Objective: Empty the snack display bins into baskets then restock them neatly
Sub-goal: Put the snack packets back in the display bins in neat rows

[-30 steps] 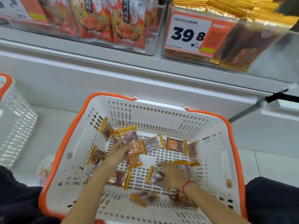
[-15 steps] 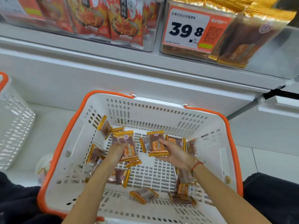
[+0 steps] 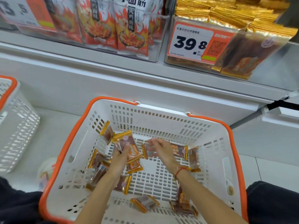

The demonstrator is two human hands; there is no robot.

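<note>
gold-edged snack packets [image 3: 144, 203] lie scattered over the floor of the white basket [image 3: 161, 122] with the orange rim. the left hand [image 3: 120, 156] grips a small stack of packets [image 3: 127, 145], their long axis pointing away from the person toward the shelf. the right hand [image 3: 157, 147] hovers just beside that stack, fingers spread and holding nothing. a loose packet [image 3: 179, 150] lies just right of the right hand, long axis crosswise, so that hand looks nearer for the next pick. the display bin [image 3: 239, 50] sits above, ahead and to the right.
</note>
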